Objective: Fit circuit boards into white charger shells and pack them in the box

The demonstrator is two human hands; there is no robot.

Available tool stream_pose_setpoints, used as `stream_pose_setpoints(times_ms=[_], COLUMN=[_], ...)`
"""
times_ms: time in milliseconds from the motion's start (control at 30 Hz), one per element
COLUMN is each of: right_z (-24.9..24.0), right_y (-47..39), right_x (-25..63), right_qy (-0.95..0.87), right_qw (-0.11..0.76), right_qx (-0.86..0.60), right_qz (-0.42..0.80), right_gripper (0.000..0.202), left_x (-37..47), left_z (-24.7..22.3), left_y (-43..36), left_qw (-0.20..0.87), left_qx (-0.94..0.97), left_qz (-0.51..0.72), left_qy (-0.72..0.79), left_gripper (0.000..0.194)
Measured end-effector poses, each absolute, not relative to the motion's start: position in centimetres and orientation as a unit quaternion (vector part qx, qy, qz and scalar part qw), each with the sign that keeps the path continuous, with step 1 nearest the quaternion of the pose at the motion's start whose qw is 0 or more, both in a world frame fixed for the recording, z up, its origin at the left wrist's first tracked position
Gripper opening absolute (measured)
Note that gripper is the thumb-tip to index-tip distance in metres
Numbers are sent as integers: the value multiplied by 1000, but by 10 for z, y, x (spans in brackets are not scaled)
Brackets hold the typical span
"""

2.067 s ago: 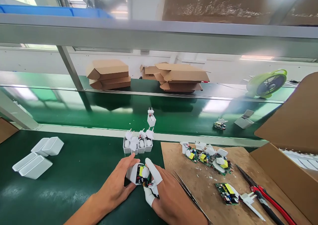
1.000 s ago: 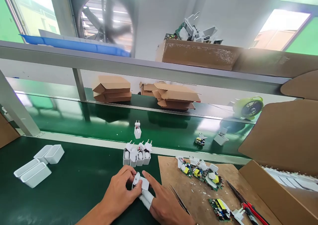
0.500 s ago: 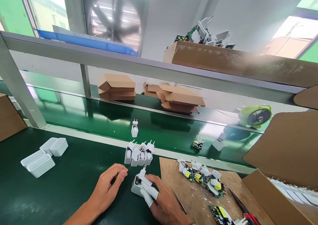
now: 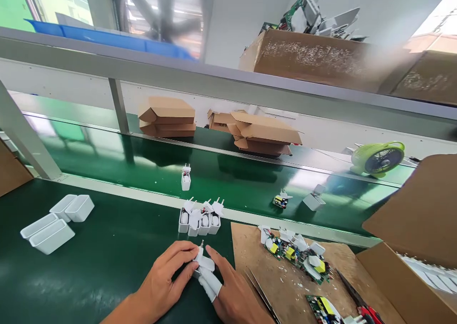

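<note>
A white plug adapter (image 4: 204, 263) with metal pins stands upright between my two hands over the green work surface. My right hand (image 4: 233, 288), with white covers on some fingertips, grips it from the right. From the other side my left hand (image 4: 167, 278) pinches it with thumb and fingers. Most of its housing is hidden behind the fingers. Just beyond my hands, several white adapters with loose plug tops (image 4: 200, 218) stand side by side in a row. Several white housings (image 4: 57, 228) lie at the left.
A brown board (image 4: 278, 286) at the right carries circuit boards (image 4: 296, 255), tweezers (image 4: 260, 295) and red-handled scissors (image 4: 359, 298). Beside it stands an open carton (image 4: 389, 271). Across a raised edge, the green belt (image 4: 235, 181) bears another adapter (image 4: 186, 177). A green fan (image 4: 380, 159) stands farther back.
My left hand has moved right and closed on the adapter, which my right hand was holding alone. The camera view has shifted slightly.
</note>
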State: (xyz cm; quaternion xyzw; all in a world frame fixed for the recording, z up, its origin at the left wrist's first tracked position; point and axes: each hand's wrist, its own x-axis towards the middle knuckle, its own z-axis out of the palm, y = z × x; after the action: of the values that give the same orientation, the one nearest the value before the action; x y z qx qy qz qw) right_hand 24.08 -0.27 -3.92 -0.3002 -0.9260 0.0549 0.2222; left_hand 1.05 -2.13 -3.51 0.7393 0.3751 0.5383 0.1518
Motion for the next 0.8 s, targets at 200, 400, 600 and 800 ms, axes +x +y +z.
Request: stream_pose_setpoints(times_ms=[200, 400, 600, 800], right_z=[-28, -30, -24, -15], right_y=[-3, 5, 8, -2], right_x=[242, 237, 229, 235], right_qy=[-930, -915, -880, -871], right_qw=[222, 247, 368, 351], right_qx=[-291, -315, -291, -324], right_qz=[39, 47, 70, 112], right_gripper=[81, 72, 54, 55], left_x=[0, -15, -6, -3], left_z=[-32, -27, -40, -50], left_y=[-24, -22, -28, -34], left_qw=[149, 134, 162, 185], left_qx=[743, 692, 740, 748], left_qz=[520, 554, 495, 472], left_qy=[396, 443, 426, 428], left_gripper=[28, 28, 62, 105])
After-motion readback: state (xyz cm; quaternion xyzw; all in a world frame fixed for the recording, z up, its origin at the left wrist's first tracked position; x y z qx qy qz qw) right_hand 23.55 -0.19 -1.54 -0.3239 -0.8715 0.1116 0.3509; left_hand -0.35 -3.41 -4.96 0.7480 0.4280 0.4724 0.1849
